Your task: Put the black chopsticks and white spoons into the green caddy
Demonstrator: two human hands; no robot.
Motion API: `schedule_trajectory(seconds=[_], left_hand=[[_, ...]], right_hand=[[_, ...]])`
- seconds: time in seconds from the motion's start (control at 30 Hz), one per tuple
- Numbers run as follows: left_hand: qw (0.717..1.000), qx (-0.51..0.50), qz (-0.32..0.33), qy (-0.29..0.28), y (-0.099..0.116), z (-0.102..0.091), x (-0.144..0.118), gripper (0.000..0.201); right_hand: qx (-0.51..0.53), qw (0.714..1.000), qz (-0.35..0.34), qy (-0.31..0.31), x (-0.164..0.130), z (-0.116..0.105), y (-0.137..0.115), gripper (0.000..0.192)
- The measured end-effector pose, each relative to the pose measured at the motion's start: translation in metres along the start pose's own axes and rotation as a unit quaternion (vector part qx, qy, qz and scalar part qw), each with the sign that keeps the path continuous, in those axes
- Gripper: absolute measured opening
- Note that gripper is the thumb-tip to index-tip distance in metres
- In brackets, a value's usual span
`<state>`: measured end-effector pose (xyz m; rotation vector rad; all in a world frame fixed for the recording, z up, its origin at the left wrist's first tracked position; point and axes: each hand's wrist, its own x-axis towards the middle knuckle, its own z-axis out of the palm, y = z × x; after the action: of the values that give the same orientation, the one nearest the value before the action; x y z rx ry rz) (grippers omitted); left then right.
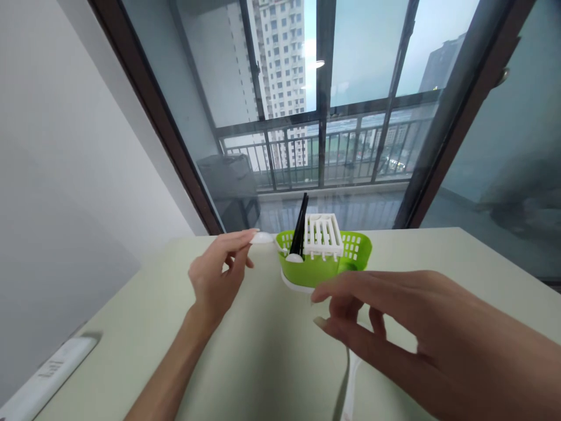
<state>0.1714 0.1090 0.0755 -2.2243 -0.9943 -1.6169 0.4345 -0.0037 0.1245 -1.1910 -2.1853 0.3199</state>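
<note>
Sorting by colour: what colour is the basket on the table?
Green basket, seen in the head view.

The right hand [421,333] hides most of a white utensil [350,380], whose lower end the bottom edge cuts off. A white remote-like bar [48,374] runs out at the left corner, its markings too blurred to read.
</note>
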Motion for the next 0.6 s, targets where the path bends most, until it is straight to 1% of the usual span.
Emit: schedule_trajectory(seconds=[0.17,0.3,0.43,0.53,0.6], left_hand=[[0.994,-0.021,-0.088,-0.057,-0.016,0.028,-0.016,0.013],[0.98,-0.04,-0.175,-0.09,-0.025,0.044,-0.03,0.017],[0.962,-0.066,-0.233,-0.124,-0.036,0.051,-0.045,0.021],[0.953,-0.049,-0.256,-0.154,-0.039,0.051,-0.048,0.024],[0.948,-0.03,-0.262,-0.179,-0.038,0.049,-0.048,0.028]], right_hand=[[0.005,1.0,-0.008,0.017,0.004,0.002,-0.003,0.017],[-0.001,1.0,-0.014,0.009,0.004,0.003,-0.006,0.014],[-0.003,1.0,-0.02,0.005,0.003,0.003,-0.007,0.012],[0.0,1.0,-0.017,-0.005,0.005,0.002,-0.008,0.012],[0.003,1.0,-0.016,-0.014,0.006,0.002,-0.009,0.012]])
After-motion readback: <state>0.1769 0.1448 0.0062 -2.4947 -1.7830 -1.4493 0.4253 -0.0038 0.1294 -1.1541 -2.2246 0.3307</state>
